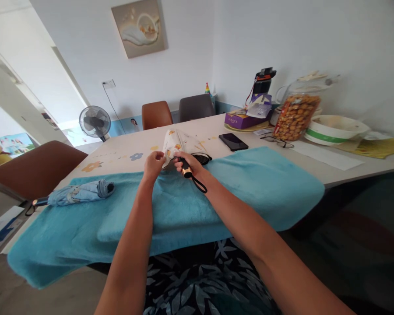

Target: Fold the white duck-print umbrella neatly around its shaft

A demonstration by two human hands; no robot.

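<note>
A white patterned umbrella [179, 142], loosely gathered, lies at the middle of the table with its far end pointing away from me. My right hand [191, 165] is closed around its black handle, from which a wrist strap hangs. At the canopy's left edge, my left hand [154, 164] pinches the white fabric between thumb and fingers. Dark inner parts of the canopy show just right of my right hand. Beneath both hands spreads a blue towel [124, 218]. A rolled light-blue umbrella [82, 193] rests on the towel's left side.
Right of the umbrella lies a black phone [233, 142]. Glasses [277, 141], a purple box [241, 119], a jar of snacks [297, 114] and a white bowl [335, 129] stand along the right side. Chairs [156, 114] and a fan [95, 121] are beyond the table.
</note>
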